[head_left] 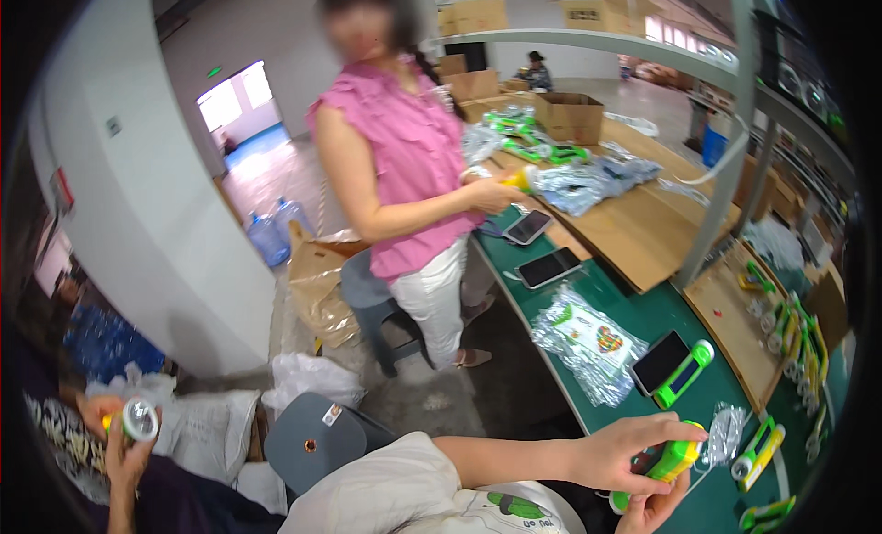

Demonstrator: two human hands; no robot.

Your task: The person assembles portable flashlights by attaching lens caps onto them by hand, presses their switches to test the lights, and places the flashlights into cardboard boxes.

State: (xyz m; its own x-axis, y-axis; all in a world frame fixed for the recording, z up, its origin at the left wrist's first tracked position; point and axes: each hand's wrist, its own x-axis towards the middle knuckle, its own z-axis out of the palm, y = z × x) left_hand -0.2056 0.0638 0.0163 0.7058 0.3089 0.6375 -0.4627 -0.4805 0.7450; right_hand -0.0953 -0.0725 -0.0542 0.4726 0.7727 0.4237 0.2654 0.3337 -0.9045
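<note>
My left hand [634,445] is closed round the upper part of a green and yellow flashlight [673,460], with its fingers over the top end. From below, my right hand [660,510] grips the same flashlight near its lower green end; part of that hand is hidden. Beyond my hands, on the green table [588,387], lies a green flashlight with a dark panel [684,376] beside a black phone-like slab [660,361]. Close to my fingers is a clear crinkled plastic bag [725,433].
Across the table a person in pink [390,157] holds a yellow flashlight [522,178]. Another person's hands [124,451] hold a flashlight at lower left. A metal shelf post [726,185] rises over cardboard [634,245]. Several flashlights [795,337] lie at right; grey stools [317,438] stand left.
</note>
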